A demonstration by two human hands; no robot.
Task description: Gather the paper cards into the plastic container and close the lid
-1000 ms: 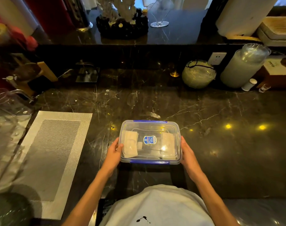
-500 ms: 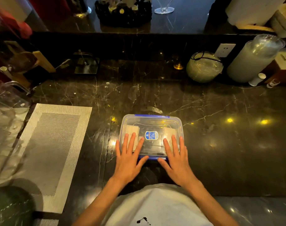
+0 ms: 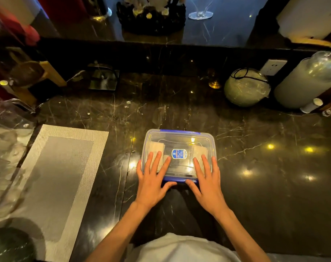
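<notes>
Head view: container (image 3: 178, 156) sits on counter (image 3: 255, 167), just before person. Cards (image 3: 158, 150) already inside, seen through clear lid (image 3: 179, 142); no loose card visible on counter. Lid lies on top. Left hand (image 3: 151, 178) and right hand (image 3: 206, 178) flat, fingers spread, pressing near edge of lid, holding nothing. Left to do, as I judge: snap blue clips; cannot tell if locked.

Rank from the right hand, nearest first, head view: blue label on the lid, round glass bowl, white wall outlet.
1. Blue label on the clear lid, just left of the right hand.
2. Round glass bowl, far side of the counter, up and right.
3. White wall outlet, on the backsplash behind the bowl, farthest.
</notes>
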